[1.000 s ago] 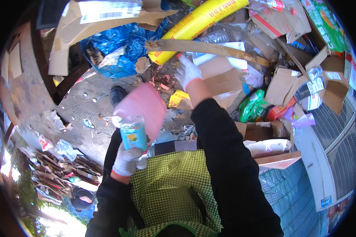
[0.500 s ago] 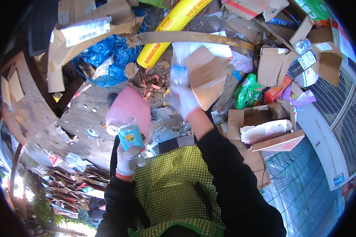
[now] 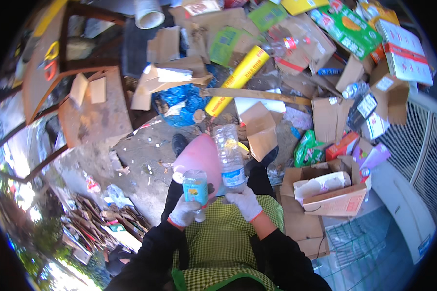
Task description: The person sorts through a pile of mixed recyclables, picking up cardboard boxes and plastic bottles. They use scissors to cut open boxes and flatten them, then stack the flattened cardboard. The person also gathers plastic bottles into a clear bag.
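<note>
Large clear bottle (image 3: 228, 148) is coming in toward the checked apron (image 3: 218, 237), now just beside the pink jug (image 3: 202, 150), right hand (image 3: 245, 203) fingers pinching its near end. Left hand (image 3: 183, 212) fingers are gripping a smaller blue-labelled bottle (image 3: 195, 188), leaving neither hand free.

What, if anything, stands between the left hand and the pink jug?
The teal-labelled bottle held in the left hand covers the lower left part of the pink jug in this view. Whether that hand also touches the jug is hidden.

Glossy plastic bottles (image 3: 229, 148), smooth plastic jug (image 3: 201, 153), matt cardboard box (image 3: 327, 207), cloth apron (image 3: 216, 237)
</note>
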Demonstrator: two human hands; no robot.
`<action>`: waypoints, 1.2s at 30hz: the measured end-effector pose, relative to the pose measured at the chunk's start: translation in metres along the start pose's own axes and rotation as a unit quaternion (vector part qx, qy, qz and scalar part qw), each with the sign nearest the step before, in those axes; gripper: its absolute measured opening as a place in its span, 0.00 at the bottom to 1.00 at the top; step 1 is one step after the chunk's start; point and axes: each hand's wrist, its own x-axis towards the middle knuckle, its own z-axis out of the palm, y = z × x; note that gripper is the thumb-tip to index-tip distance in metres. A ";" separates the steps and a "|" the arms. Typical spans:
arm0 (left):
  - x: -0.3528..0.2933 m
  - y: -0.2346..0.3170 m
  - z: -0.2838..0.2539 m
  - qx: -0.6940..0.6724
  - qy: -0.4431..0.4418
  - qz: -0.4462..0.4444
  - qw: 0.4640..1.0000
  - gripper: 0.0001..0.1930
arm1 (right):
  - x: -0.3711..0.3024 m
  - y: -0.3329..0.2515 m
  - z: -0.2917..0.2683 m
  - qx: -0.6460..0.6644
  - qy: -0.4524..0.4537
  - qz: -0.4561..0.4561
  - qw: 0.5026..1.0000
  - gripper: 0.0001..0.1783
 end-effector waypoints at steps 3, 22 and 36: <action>-0.022 -0.017 0.016 -0.034 0.016 0.004 0.999 0.43 | -0.041 -0.007 0.018 -0.040 -0.099 -0.020 0.994 0.19; -0.048 -0.034 -0.038 -0.125 0.108 0.191 0.967 0.48 | 0.143 -0.329 -0.170 -0.689 0.223 -0.299 0.622 0.58; -0.014 -0.030 -0.153 -0.094 0.087 0.440 0.889 0.32 | 0.320 -0.458 -0.185 -0.920 0.273 -0.169 0.225 0.27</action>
